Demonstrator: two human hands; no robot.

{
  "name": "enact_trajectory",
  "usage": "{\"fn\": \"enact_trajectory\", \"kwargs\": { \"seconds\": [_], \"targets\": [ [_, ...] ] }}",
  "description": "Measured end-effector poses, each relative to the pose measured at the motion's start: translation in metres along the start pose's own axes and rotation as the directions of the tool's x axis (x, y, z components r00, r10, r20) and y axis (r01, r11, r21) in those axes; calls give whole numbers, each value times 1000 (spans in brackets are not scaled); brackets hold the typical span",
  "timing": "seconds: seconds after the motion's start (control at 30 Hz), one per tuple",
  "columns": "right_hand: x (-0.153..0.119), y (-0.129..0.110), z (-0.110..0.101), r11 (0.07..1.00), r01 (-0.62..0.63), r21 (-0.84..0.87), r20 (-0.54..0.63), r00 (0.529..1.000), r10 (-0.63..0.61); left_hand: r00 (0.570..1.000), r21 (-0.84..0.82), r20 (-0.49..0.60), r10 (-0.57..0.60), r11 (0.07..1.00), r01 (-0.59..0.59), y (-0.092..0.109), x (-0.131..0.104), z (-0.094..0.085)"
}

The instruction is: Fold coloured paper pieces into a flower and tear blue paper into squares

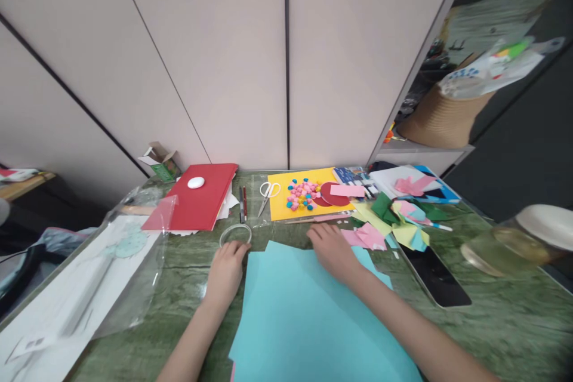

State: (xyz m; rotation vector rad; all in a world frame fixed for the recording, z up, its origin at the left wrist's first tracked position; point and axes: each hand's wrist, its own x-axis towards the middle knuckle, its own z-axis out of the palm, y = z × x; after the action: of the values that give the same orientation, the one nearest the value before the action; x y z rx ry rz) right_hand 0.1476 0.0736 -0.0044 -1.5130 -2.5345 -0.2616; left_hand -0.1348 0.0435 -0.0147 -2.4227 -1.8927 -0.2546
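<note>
My left hand is at the near rim of a clear ring, which looks like a roll of tape. Its fingers are curled closed on that rim and hide part of it. A stack of light blue paper sheets lies fanned out in front of me. Across the upper right of this stack rests my right hand, palm down, fingers stretched over the far edge with nothing in them. Beneath the stack at the lower left, a sliver of pink shows.
Beyond the paper are scissors, pens and a yellow sheet bearing small coloured balls. A red folder lies left, near a plastic sleeve. Rightward are paper scraps, a phone and a jar.
</note>
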Motion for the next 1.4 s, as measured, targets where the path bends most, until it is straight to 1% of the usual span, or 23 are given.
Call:
{"fn": "enact_trajectory", "kwargs": {
  "seconds": [0.07, 0.17, 0.27, 0.33, 0.4, 0.5, 0.63, 0.73, 0.8, 0.87, 0.97, 1.07, 1.17, 1.23, 1.3, 1.4],
  "targets": [
    [-15, 20, -6, 994, -100, -36, -12, 995, 99, 999, 36, -18, -27, 999, 27, -4, 0, -1],
    [-34, 58, -11, 970, -229, -80, -31, 973, 228, 999, 73, 4, -48, 996, 48, -6, 1, 1],
    [-47, 88, -9, 957, -272, -97, -13, 962, 272, 999, 98, -20, -46, 994, 48, -2, 2, 3],
    [-51, 99, -6, 952, -289, -99, -5, 957, 290, 998, 98, -59, -35, 994, 40, 2, 2, 2],
    [-53, 104, -4, 947, -307, -96, -1, 951, 309, 996, 84, -81, -23, 996, 30, 5, 2, 1],
    [-53, 105, -2, 942, -321, -94, 10, 946, 324, 996, 55, -86, -17, 998, 22, 8, 1, -2],
    [-47, 105, 1, 936, -333, -112, 34, 940, 339, 996, 9, -85, -14, 1000, 14, 9, 0, -1],
    [-42, 113, 3, 925, -361, -119, 54, 928, 369, 996, -24, -91, -10, 1000, 8, 7, 0, 1],
    [-40, 120, 2, 922, -371, -107, 66, 923, 379, 996, -61, -89, 5, 998, -10, 7, 0, 1],
    [-39, 124, 0, 924, -375, -78, 80, 921, 381, 996, -111, -80, 47, 992, -56, 9, -1, 0],
    [-39, 124, -1, 929, -371, -3, 101, 924, 370, 983, -201, -45, 180, 962, -185, 19, -4, -5],
    [-38, 120, 1, 923, -374, 87, 117, 924, 363, 939, -261, 45, 342, 911, -319, 37, -10, -10],
    [-35, 121, 7, 896, -406, 179, 122, 913, 389, 898, -262, 113, 425, 885, -386, 55, -15, -8],
    [-33, 125, 9, 863, -437, 253, 117, 899, 421, 899, -250, 135, 417, 892, -376, 65, -17, -4],
    [-32, 131, 9, 814, -473, 339, 106, 878, 466, 918, -234, 135, 373, 912, -337, 71, -19, 1],
    [-34, 142, 2, 703, -512, 494, 92, 834, 543, 936, -226, 122, 329, 928, -297, 75, -21, 7]
  ]
}}
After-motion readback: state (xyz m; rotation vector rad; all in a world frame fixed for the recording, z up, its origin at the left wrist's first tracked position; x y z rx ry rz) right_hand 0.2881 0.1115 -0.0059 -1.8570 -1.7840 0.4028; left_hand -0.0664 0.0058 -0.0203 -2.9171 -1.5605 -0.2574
